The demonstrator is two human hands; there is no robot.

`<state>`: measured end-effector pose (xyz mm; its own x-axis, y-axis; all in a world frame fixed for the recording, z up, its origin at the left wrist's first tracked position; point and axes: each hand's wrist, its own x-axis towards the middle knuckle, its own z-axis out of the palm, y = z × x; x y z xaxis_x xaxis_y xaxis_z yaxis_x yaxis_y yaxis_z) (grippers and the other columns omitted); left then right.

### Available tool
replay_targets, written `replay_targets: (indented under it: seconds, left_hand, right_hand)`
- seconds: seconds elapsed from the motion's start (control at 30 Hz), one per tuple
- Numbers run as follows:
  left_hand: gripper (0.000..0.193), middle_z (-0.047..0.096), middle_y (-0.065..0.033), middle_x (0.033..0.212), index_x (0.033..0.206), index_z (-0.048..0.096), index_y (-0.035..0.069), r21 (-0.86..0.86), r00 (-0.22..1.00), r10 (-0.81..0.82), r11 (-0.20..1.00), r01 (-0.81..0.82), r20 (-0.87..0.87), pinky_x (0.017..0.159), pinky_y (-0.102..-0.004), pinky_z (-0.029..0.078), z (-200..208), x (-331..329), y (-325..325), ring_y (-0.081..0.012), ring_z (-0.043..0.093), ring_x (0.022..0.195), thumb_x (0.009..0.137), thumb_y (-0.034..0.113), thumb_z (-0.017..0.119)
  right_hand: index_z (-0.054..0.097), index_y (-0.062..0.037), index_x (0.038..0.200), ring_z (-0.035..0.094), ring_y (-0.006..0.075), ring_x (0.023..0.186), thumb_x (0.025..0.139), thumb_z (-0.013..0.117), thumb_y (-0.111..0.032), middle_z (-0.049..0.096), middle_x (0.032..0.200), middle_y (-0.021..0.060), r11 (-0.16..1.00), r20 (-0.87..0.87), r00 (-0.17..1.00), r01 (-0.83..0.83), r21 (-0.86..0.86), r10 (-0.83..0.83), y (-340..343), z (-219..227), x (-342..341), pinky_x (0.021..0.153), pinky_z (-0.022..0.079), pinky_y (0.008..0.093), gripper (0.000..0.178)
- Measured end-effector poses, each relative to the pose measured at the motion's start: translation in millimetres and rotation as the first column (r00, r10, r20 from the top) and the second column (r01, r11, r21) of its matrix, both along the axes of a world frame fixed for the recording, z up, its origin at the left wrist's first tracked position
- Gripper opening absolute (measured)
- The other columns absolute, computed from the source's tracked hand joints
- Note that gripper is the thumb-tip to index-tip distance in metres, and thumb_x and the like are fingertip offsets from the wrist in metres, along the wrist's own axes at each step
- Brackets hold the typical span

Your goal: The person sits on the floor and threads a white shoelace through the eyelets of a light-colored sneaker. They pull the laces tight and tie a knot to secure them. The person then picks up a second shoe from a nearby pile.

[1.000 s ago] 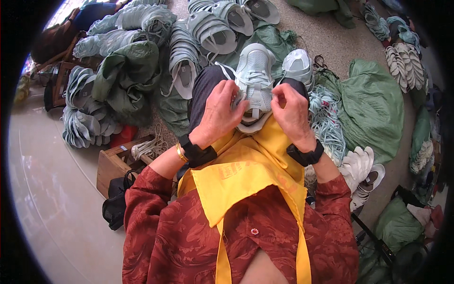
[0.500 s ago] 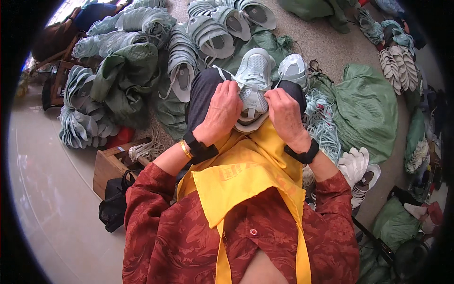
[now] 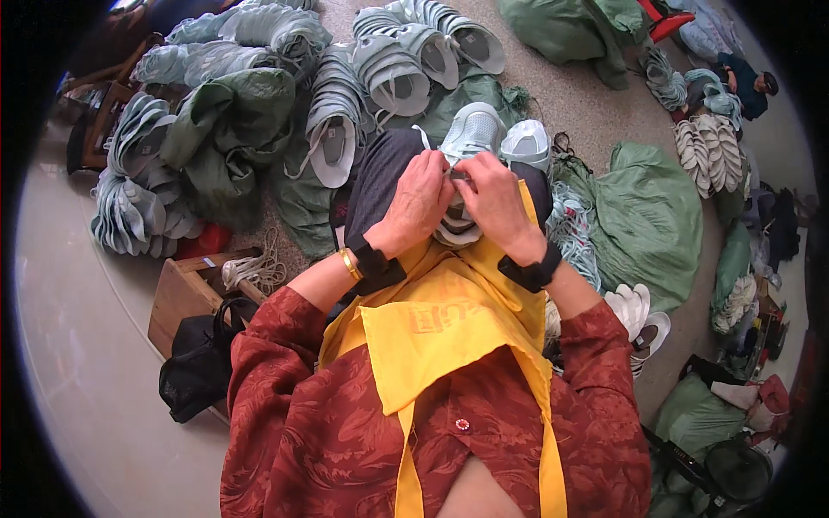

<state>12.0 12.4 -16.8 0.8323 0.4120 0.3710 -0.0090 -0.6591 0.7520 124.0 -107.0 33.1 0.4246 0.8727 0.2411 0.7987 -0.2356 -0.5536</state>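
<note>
A pale grey-blue sneaker (image 3: 473, 128) rests on my lap between my knees, toe pointing away from me. My left hand (image 3: 417, 200) and my right hand (image 3: 498, 203) come together over its lacing, with fingertips nearly touching. Both are closed in a pinch, apparently on the sneaker's shoelace. One loose lace end (image 3: 421, 135) sticks up beyond my left hand. My fingers cover much of the laces and tongue. A second pale sneaker (image 3: 527, 145) sits at my right knee. Below my hands the yellow apron (image 3: 458, 319) spreads over my lap.
Stacked pale shoe uppers (image 3: 335, 129) fan out ahead and left. Bundled light-blue laces (image 3: 572, 220) lie by my right leg, next to a green sack (image 3: 648, 220). A wooden stool (image 3: 186, 298) and black bag (image 3: 194, 363) stand at left. White shoe parts (image 3: 629, 309) lie near my right elbow.
My right hand has moved left, closing the gap to my left hand over the sneaker's lacing. The whole view has shifted slightly.
</note>
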Motion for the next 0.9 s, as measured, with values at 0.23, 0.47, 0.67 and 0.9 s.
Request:
replay_targets:
  seconds: [0.23,0.47,0.67,0.9]
  left_hand:
    - [0.016,0.054,-0.0222,0.095,0.1,0.051,-0.003,-0.006,1.0,0.003,1.0,-0.004,-0.006,0.082,-0.0495,0.046,-1.2,-0.6,2.0,-0.0418,0.054,0.093,0.086,0.002,0.056]
    - [0.018,0.054,-0.0218,0.093,0.104,0.049,0.0,-0.04,1.0,0.002,0.999,-0.003,-0.031,0.08,-0.0503,0.045,7.6,-3.0,2.1,-0.0425,0.055,0.092,0.087,0.0,0.057]
    - [0.018,0.052,-0.019,0.085,0.101,0.046,0.001,-0.103,1.0,-0.004,0.995,0.001,-0.031,0.072,-0.049,0.045,15.2,-6.7,7.7,-0.0422,0.054,0.08,0.087,0.0,0.056]
    - [0.016,0.05,-0.0116,0.08,0.094,0.048,0.001,-0.197,0.998,-0.006,0.98,-0.007,-0.065,0.062,-0.0356,0.044,19.7,-5.7,6.0,-0.0252,0.052,0.067,0.088,-0.001,0.062]
  right_hand:
    - [0.065,-0.0003,0.091,0.065,0.0416,0.087,0.088,0.066,-0.008,0.063,0.092,0.02,1.0,0.034,0.999,0.003,-0.006,-0.003,8.7,-13.4,5.5,0.075,0.052,0.0489,0.008]
    - [0.063,0.001,0.087,0.064,0.039,0.079,0.086,0.065,-0.004,0.062,0.087,0.018,0.993,0.008,1.0,0.012,0.115,-0.013,7.8,-17.1,5.7,0.069,0.051,0.0452,0.005]
    - [0.066,-0.0016,0.085,0.059,0.0149,0.063,0.089,0.071,-0.009,0.06,0.07,0.002,0.997,-0.535,0.844,-0.008,0.081,0.051,-26.2,61.6,18.5,0.058,0.045,0.0306,0.009]
    - [0.064,-0.0001,0.096,0.05,0.0041,0.059,0.098,0.064,-0.007,0.057,0.073,-0.0009,0.914,-0.73,0.645,0.118,0.387,0.226,-62.1,141.5,42.0,0.05,0.036,0.0192,0.007]
